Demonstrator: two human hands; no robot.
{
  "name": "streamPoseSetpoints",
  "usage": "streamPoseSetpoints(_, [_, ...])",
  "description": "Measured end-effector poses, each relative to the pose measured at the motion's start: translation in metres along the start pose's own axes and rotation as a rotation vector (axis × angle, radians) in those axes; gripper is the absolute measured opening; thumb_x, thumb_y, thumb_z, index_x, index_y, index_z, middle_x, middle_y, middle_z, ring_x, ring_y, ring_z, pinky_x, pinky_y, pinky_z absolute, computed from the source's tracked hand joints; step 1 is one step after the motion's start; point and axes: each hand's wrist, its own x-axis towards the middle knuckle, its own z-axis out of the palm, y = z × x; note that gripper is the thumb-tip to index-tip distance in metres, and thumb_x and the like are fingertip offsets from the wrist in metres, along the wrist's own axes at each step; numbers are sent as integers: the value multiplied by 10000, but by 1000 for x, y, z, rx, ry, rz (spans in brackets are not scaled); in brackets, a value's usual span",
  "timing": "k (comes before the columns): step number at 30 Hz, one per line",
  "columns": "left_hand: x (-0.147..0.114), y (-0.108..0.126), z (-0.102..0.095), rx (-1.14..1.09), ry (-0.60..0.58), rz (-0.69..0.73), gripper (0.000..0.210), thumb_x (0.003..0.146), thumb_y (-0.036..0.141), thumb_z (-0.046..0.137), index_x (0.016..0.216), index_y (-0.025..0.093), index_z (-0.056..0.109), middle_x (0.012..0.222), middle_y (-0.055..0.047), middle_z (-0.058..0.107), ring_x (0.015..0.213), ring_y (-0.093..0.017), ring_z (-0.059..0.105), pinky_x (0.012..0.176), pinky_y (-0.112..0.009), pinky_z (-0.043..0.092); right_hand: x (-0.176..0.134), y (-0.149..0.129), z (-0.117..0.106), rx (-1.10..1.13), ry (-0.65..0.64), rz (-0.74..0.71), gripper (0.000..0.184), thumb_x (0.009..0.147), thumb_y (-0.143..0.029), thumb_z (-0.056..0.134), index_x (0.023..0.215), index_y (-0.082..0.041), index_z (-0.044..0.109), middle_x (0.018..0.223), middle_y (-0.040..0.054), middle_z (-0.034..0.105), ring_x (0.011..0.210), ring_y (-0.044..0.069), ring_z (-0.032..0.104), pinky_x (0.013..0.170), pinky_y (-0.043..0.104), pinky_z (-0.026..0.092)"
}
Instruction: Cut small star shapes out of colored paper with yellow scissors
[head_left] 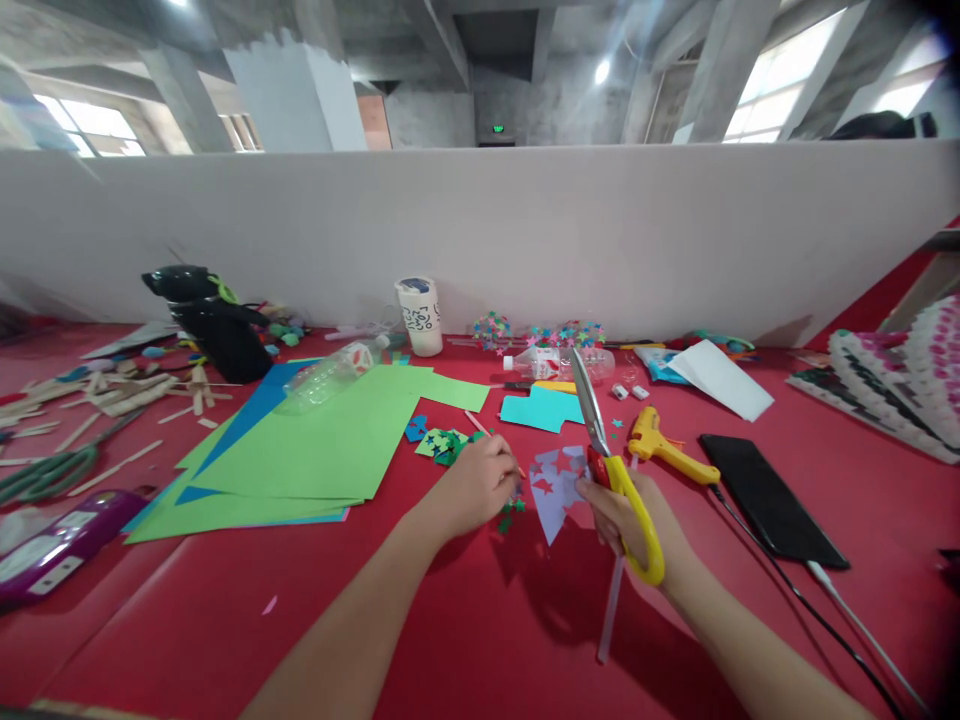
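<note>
Red desk (pixel 465 630) up against a white partition (pixel 465 220). Right hand (pixel 611 510) has its grip wrapped round yellow-handled scissors (pixel 616 472), blades toward 11 o'clock, and pinches star-punched purple paper (pixel 551 512) at its 10 o'clock. Left hand (pixel 481 482) is curled by a pink stick (pixel 475 423); can't tell if it's pinching anything.

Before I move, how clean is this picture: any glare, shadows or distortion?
In the head view, strong glare whites out the windows at upper left and right; a soft shadow lies on the red table below the right hand; the outer edges look stretched, the upper-right corner dark; the scissors read fairly clearly.
</note>
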Motion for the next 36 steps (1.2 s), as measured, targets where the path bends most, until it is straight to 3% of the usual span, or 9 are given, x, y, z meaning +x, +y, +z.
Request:
streamPoseSetpoints(4, [0, -4, 2, 140, -102, 53, 314, 846, 203, 347, 720, 140, 627, 803, -88, 564, 789, -175, 480, 745, -309, 359, -3, -13, -1, -7, 46, 52, 337, 758, -366, 538, 521, -218, 350, 277, -113, 337, 251, 69, 370, 340, 199, 346])
streamPoseSetpoints(9, [6, -7, -1, 68, 2, -80, 308, 858, 283, 362, 701, 154, 594, 722, -62, 551, 733, -168, 480, 711, -303, 352, -2, -12, -1, 33, 25, 42, 367, 759, -417, 538, 519, -219, 343, 260, -115, 327, 237, 68, 365, 354, 206, 375])
streamPoseSetpoints(13, [7, -2, 1, -383, 76, -247, 321, 850, 389, 367, 735, 161, 562, 706, -32, 555, 679, -142, 507, 630, -260, 377, -2, -10, 3, 13, 26, 84, 332, 746, -413, 536, 540, -215, 367, 254, -121, 312, 223, 63, 347, 322, 191, 352])
streamPoseSetpoints(16, [5, 6, 7, -852, -94, -375, 326, 819, 450, 402, 796, 156, 541, 634, -18, 560, 535, -118, 516, 506, -231, 385, -3, -10, 5, -45, 32, 148, 309, 744, -404, 543, 566, -210, 381, 283, -117, 340, 235, 64, 361, 289, 167, 300])
streamPoseSetpoints(19, [2, 13, 12, -1048, -236, -430, 318, 704, 380, 598, 904, 136, 556, 650, -27, 588, 484, -104, 523, 456, -206, 387, -4, -11, 5, -23, -21, 144, 299, 730, -399, 566, 590, -213, 379, 316, -119, 348, 251, 63, 360, 283, 160, 284])
streamPoseSetpoints(21, [1, 17, 13, -1078, -241, -436, 321, 672, 333, 635, 908, 123, 575, 648, -30, 588, 474, -95, 517, 442, -195, 382, -4, -11, 4, -10, -32, 130, 283, 721, -375, 576, 595, -214, 379, 327, -118, 350, 258, 62, 356, 283, 160, 276])
streamPoseSetpoints(25, [2, 19, 15, -1100, -139, -419, 261, 655, 263, 646, 876, 133, 595, 661, -4, 562, 474, -63, 459, 436, -175, 350, -6, -14, 6, -32, -1, 104, 253, 716, -335, 564, 585, -211, 386, 333, -112, 355, 270, 57, 339, 291, 159, 257])
streamPoseSetpoints(31, [2, 20, 19, -1183, -36, -434, 205, 606, 140, 639, 804, 140, 586, 715, 0, 590, 605, -93, 548, 586, -204, 425, -8, -13, 11, -52, -75, 25, 206, 702, -242, 542, 575, -207, 385, 350, -115, 338, 283, 46, 329, 298, 153, 235])
streamPoseSetpoints(36, [0, 26, 19, -1219, -161, -440, 257, 664, 261, 625, 879, 144, 546, 716, -46, 640, 520, -154, 603, 499, -264, 466, -8, -12, 13, -42, -66, -5, 180, 726, -265, 528, 610, -200, 406, 384, -104, 368, 303, 52, 347, 304, 157, 265])
